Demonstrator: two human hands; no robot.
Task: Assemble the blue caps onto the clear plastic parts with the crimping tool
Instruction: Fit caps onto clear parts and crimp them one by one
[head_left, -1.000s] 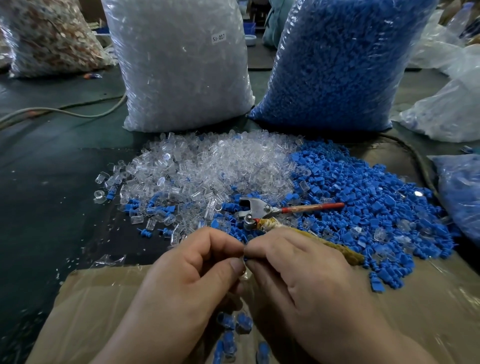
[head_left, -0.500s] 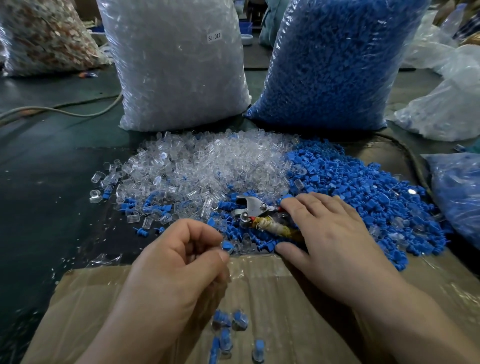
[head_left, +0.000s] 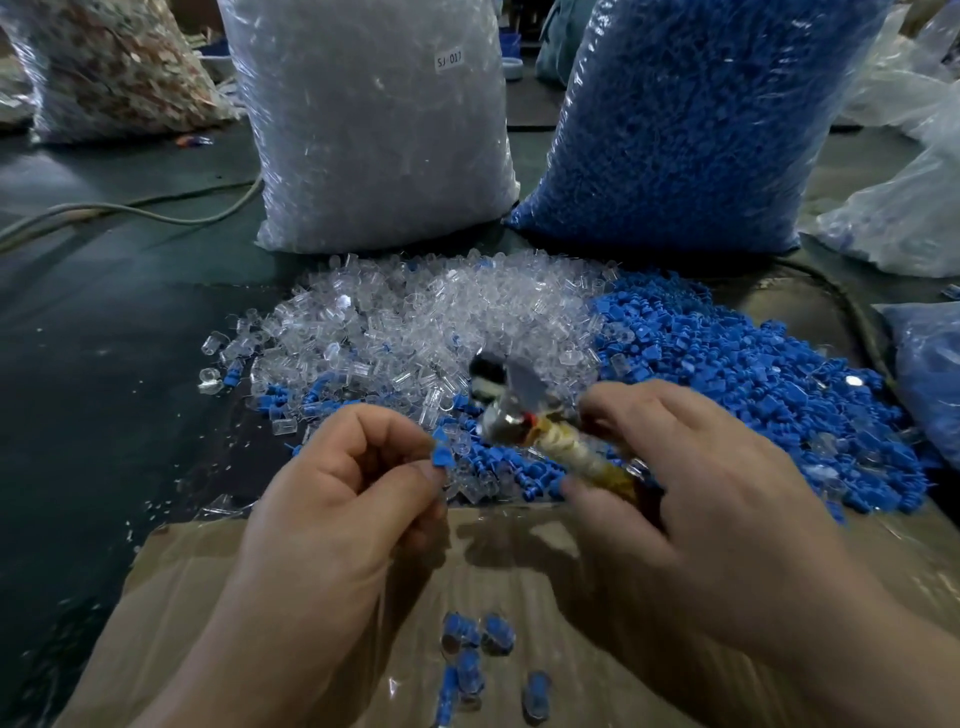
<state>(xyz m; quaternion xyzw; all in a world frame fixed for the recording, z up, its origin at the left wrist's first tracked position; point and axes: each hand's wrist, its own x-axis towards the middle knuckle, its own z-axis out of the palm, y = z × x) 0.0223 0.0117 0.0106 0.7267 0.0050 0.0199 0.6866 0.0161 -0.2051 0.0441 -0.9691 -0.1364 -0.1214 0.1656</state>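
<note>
My left hand pinches a small blue cap between thumb and forefinger, held just above the near edge of the piles. My right hand grips the crimping tool by its tape-wrapped handle, lifted off the table with its blurred metal head pointing up and left, close to the cap. Behind lie a heap of clear plastic parts and, to its right, a heap of blue caps.
Several finished blue-capped pieces lie on the brown cardboard in front of me. A tall bag of clear parts and a bag of blue caps stand behind the heaps. A hose runs across the dark table at left.
My hands came apart; the right one reached to the tool lying on the blue heap, took its handle and lifted it. The left hand stayed, holding the cap.
</note>
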